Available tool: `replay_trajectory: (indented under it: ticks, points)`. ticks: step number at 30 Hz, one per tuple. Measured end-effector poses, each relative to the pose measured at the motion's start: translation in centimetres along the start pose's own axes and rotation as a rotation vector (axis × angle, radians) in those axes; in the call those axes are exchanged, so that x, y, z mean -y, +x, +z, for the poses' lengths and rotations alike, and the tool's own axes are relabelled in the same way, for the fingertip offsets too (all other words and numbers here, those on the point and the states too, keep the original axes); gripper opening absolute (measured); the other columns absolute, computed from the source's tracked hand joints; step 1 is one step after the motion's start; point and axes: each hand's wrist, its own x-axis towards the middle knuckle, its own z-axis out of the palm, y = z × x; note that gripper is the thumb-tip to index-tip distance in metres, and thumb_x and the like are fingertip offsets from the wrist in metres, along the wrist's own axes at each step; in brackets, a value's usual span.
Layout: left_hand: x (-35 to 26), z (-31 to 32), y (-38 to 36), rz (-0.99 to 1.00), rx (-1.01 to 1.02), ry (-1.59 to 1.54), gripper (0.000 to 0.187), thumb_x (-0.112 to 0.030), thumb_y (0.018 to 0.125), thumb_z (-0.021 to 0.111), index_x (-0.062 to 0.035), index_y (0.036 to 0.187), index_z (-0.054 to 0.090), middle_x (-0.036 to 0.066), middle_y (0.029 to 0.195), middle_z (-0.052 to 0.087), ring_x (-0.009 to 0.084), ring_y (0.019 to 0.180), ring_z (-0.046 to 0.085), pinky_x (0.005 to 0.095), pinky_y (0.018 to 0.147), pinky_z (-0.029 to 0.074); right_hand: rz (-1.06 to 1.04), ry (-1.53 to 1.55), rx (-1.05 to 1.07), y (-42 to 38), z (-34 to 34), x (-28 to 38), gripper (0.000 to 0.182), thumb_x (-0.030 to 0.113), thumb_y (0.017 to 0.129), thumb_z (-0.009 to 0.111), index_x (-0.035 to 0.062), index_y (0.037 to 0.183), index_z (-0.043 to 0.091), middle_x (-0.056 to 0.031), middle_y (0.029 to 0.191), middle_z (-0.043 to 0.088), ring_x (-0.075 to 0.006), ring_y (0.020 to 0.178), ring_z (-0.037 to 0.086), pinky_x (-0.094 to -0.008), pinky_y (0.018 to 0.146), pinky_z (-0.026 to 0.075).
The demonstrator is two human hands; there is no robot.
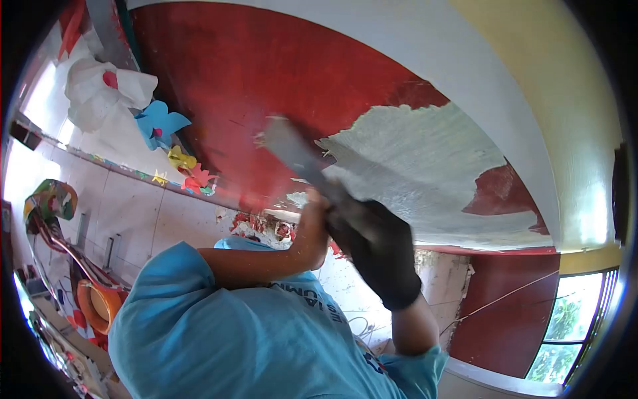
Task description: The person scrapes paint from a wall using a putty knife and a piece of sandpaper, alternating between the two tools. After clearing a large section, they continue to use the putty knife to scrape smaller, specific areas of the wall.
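In the head view my right hand [379,249], in a black glove, is wrapped round the handle of a wide flat scraper [292,151]. The scraper points up and to the left, its blade blurred against a red painted surface [259,73]. Bare and pressed against the lower part of the tool, my left hand [311,229] is closed around it, some fingers hidden behind. Right of the blade, a large pale grey patch [405,153] with ragged edges shows where the red coat is gone. Small paint flakes cling near the blade's tip.
Paper flowers, among them a white one [106,93] and a blue one [161,125], hang at the left. Below them is a pale tiled wall [126,206]. An orange ring-shaped object [100,306] is at lower left, and a barred window [568,326] at lower right.
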Motion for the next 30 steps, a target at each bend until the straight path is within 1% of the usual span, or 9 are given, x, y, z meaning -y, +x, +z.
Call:
replay_trajectory:
  ticks: [1,6,7,9,13,17,23,27,30]
  points:
    - [-0.7,-1.9,0.4,0.062,0.171,-0.083,0.057,-0.059,0.089,0.033,-0.0074,0.105,0.051,0.009,0.097,0.057,0.0194,0.093,0.056,0.0339,0.082,0.045,-0.053,-0.044,0.043,1.1,1.0,0.4,0.035,0.012,0.082,0.058,0.0085,0.117,0.057,-0.0140,0.076,0.058,-0.0256,0.064,0.057,-0.0329,0.058,0.045]
    - [-3.2,-4.8,-0.7,0.145,-0.335,0.581,0.051,-0.046,0.094,0.035,-0.0008,0.094,0.059,0.006,0.084,0.061,0.0117,0.073,0.057,0.0243,0.065,0.046,0.035,0.041,0.163,0.3,0.9,-0.1,0.045,0.014,0.081,0.061,0.0072,0.124,0.051,-0.0159,0.072,0.059,-0.0266,0.061,0.058,-0.0319,0.060,0.047]
    - [-3.7,-5.9,-1.2,0.155,-0.347,0.570,0.051,-0.046,0.094,0.035,-0.0008,0.094,0.059,0.006,0.084,0.061,0.0117,0.073,0.057,0.0243,0.065,0.046,0.012,0.016,0.160,-0.6,0.8,-1.1,0.046,0.015,0.083,0.059,0.0076,0.127,0.048,-0.0122,0.071,0.060,-0.0177,0.056,0.056,-0.0275,0.057,0.046]
    - [-4.5,-8.2,-2.1,0.238,-0.108,0.608,0.047,-0.040,0.094,0.041,0.0008,0.086,0.062,0.003,0.075,0.060,0.0083,0.066,0.054,0.0220,0.060,0.044,0.354,0.191,0.179,-2.5,0.9,-1.5,0.041,0.016,0.083,0.059,0.0079,0.122,0.053,-0.0148,0.072,0.060,-0.0246,0.062,0.059,-0.0307,0.061,0.047]
    - [-7.6,-7.2,-3.4,0.168,-0.172,0.874,0.039,-0.036,0.090,0.051,0.0008,0.094,0.063,0.003,0.078,0.061,0.0073,0.064,0.053,0.0226,0.055,0.042,0.409,0.219,0.119,-5.6,1.8,-3.0,0.042,0.013,0.083,0.058,0.0051,0.123,0.052,-0.0144,0.072,0.060,-0.0215,0.060,0.057,-0.0286,0.060,0.046]
    - [-7.9,-7.5,-3.2,-0.006,-0.256,0.854,0.037,-0.034,0.088,0.054,0.0014,0.093,0.064,0.007,0.089,0.063,0.0130,0.085,0.056,0.0268,0.078,0.043,0.465,0.101,-0.025,-7.1,-0.6,-1.8,0.042,0.012,0.086,0.054,0.0066,0.127,0.048,-0.0070,0.065,0.054,-0.0113,0.057,0.050,-0.0265,0.056,0.045]
    - [-4.4,-12.0,-2.7,-0.076,-0.054,1.187,0.037,-0.034,0.088,0.054,0.0002,0.089,0.066,0.007,0.083,0.064,0.0120,0.080,0.056,0.0261,0.076,0.043,0.392,0.027,-0.194,-5.6,0.2,-3.3,0.042,0.009,0.087,0.050,0.0074,0.129,0.047,0.0015,0.061,0.050,-0.0028,0.051,0.041,-0.0201,0.049,0.038]
    - [-1.5,-11.9,-2.7,-0.280,0.061,1.273,0.039,-0.036,0.088,0.053,0.0010,0.087,0.066,0.008,0.079,0.063,0.0114,0.077,0.056,0.0255,0.074,0.043,0.441,-0.066,0.010,-6.7,-0.2,-0.6,0.040,0.011,0.083,0.058,0.0068,0.122,0.053,-0.0189,0.076,0.060,-0.0250,0.062,0.059,-0.0282,0.061,0.046]
    - [0.1,-10.7,-4.0,-0.189,0.288,1.376,0.038,-0.038,0.084,0.057,-0.0021,0.085,0.067,0.015,0.073,0.064,0.0194,0.068,0.062,0.0333,0.062,0.046,0.344,-0.075,-0.081,-7.6,0.4,-2.2,0.040,0.013,0.084,0.057,0.0093,0.123,0.052,-0.0190,0.075,0.060,-0.0278,0.061,0.058,-0.0299,0.060,0.046]
